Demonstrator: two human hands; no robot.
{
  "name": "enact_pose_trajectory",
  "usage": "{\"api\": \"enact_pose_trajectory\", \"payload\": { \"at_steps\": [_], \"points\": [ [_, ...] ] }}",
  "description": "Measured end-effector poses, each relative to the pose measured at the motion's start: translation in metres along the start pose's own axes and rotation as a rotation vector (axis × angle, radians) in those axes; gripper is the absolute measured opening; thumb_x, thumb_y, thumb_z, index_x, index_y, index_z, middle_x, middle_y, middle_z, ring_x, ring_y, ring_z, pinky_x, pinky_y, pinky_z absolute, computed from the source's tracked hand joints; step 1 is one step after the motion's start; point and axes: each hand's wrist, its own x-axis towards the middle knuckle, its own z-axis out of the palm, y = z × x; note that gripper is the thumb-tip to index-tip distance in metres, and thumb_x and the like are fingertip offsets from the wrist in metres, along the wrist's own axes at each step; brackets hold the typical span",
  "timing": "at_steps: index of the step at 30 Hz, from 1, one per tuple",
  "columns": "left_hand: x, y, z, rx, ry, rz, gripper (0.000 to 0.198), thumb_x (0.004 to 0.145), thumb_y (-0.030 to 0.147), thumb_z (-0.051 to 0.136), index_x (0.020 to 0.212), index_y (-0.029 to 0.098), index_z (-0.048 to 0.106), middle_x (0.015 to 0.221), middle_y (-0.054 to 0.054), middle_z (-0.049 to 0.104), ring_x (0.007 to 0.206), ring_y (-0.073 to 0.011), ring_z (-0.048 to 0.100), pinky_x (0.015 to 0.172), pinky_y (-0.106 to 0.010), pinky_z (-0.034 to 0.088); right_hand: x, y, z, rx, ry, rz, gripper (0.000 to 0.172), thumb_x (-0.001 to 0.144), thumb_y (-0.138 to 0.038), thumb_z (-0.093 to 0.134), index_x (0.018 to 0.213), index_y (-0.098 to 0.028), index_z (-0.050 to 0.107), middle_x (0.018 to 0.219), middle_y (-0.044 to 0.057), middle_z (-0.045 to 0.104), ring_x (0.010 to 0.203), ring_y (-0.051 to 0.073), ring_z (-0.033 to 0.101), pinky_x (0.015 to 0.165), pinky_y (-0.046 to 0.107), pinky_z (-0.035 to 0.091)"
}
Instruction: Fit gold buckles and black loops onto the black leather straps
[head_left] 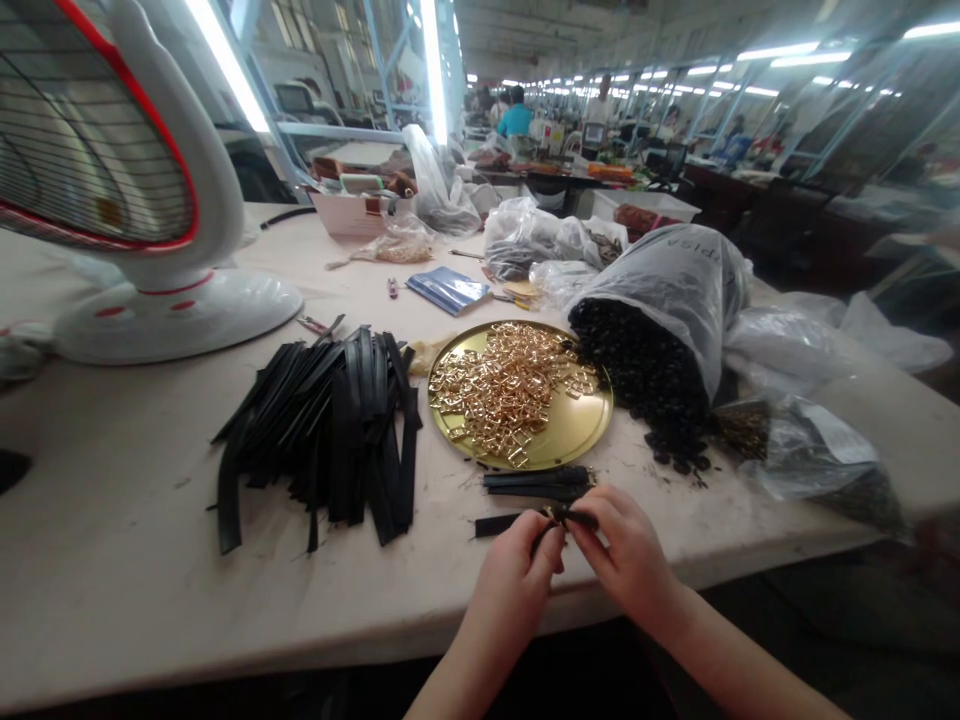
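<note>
Both hands meet at the table's front edge, fingers pinched round a black strap (581, 518) with a small gold buckle (555, 514) on it. My left hand (517, 560) grips it from the left, and my right hand (626, 550) has hold of the right part. Another flat black length (498, 525) shows left of my left hand; whether it belongs to the same strap, I cannot tell. Just beyond lie several black straps with buckles (536, 483). Behind these, a round gold tray (577, 430) carries a heap of gold buckles (499, 385).
A pile of loose black straps (330, 420) lies to the left. At right, a plastic bag (675, 285) spills small black pieces (645, 370) beside the tray. A white fan (172, 310) stands at far left; a blue booklet (448, 290) and more bags lie behind.
</note>
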Motion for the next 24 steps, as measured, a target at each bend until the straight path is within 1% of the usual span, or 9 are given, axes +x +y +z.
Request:
{"api": "enact_pose_trajectory", "payload": {
  "at_steps": [4,8,9,11,14,17,18,21,24],
  "points": [
    [0.0,-0.003,0.003,-0.199,-0.006,-0.093,0.02,0.078,0.037,0.05,0.071,0.019,0.046,0.059,0.005,0.051,0.046,-0.0086,0.048,0.046,-0.02,0.039,-0.003,-0.009,-0.005,0.164,-0.057,0.023,0.006,0.082,-0.018,0.047,0.083,-0.019,0.052,0.079,0.003,0.054,0.075,0.017,0.051,0.067,0.03,0.04],
    [-0.003,-0.001,0.01,-0.264,0.064,-0.053,0.03,0.074,0.032,0.052,0.1,0.02,0.047,0.065,0.004,0.057,0.048,-0.0095,0.049,0.046,-0.021,0.041,-0.009,-0.017,-0.007,0.218,-0.081,0.079,0.01,0.082,-0.019,0.044,0.077,-0.019,0.052,0.074,0.002,0.053,0.071,0.016,0.051,0.064,0.028,0.04],
    [-0.003,0.0,0.011,-0.246,0.059,-0.028,0.03,0.074,0.032,0.051,0.101,0.019,0.05,0.065,0.003,0.057,0.047,-0.0091,0.049,0.047,-0.021,0.04,-0.01,-0.017,-0.008,0.228,-0.092,0.076,0.011,0.082,-0.021,0.045,0.076,-0.019,0.053,0.073,0.002,0.053,0.07,0.016,0.051,0.064,0.028,0.04],
    [-0.002,0.002,0.01,-0.208,0.033,-0.024,0.023,0.073,0.034,0.052,0.088,0.018,0.056,0.06,0.003,0.056,0.045,-0.0082,0.046,0.045,-0.019,0.038,-0.009,-0.008,-0.013,0.264,-0.109,0.073,0.011,0.082,-0.027,0.046,0.079,-0.019,0.053,0.071,0.001,0.054,0.067,0.015,0.052,0.061,0.026,0.041],
    [0.004,0.003,0.008,-0.215,0.029,-0.142,0.024,0.072,0.042,0.052,0.072,0.017,0.053,0.049,0.005,0.051,0.037,-0.0066,0.042,0.038,-0.017,0.03,0.007,0.028,-0.032,0.181,-0.028,0.169,0.019,0.084,-0.031,0.044,0.095,-0.018,0.051,0.074,0.001,0.057,0.066,0.014,0.054,0.06,0.025,0.043],
    [0.013,0.002,0.008,-0.291,0.022,-0.236,0.03,0.071,0.048,0.052,0.07,0.018,0.047,0.044,0.008,0.047,0.032,-0.0044,0.035,0.033,-0.015,0.022,0.039,0.08,-0.056,-0.259,0.127,0.287,0.014,0.083,-0.027,0.044,0.088,-0.018,0.055,0.079,0.003,0.06,0.071,0.016,0.055,0.063,0.026,0.042],
    [0.017,0.001,0.01,-0.317,0.009,-0.251,0.031,0.071,0.049,0.052,0.07,0.019,0.045,0.043,0.009,0.046,0.031,-0.0038,0.034,0.032,-0.015,0.021,0.051,0.098,-0.063,-0.323,0.156,0.304,0.013,0.081,-0.023,0.045,0.087,-0.018,0.056,0.082,0.005,0.06,0.074,0.017,0.055,0.066,0.028,0.042],
    [0.027,-0.003,0.015,-0.369,-0.039,-0.279,0.032,0.072,0.05,0.05,0.069,0.019,0.041,0.041,0.01,0.044,0.028,-0.0026,0.031,0.03,-0.013,0.017,0.079,0.136,-0.072,-0.402,0.139,0.308,0.005,0.071,-0.018,0.057,0.075,-0.018,0.059,0.078,0.006,0.06,0.077,0.022,0.053,0.07,0.032,0.038],
    [0.035,-0.006,0.018,-0.374,-0.084,-0.292,0.032,0.072,0.05,0.05,0.068,0.02,0.04,0.041,0.009,0.044,0.027,-0.002,0.03,0.03,-0.013,0.015,0.092,0.153,-0.071,-0.411,0.085,0.302,0.009,0.062,-0.012,0.064,0.064,-0.019,0.059,0.071,0.006,0.059,0.078,0.023,0.051,0.07,0.033,0.035]
  ]
}}
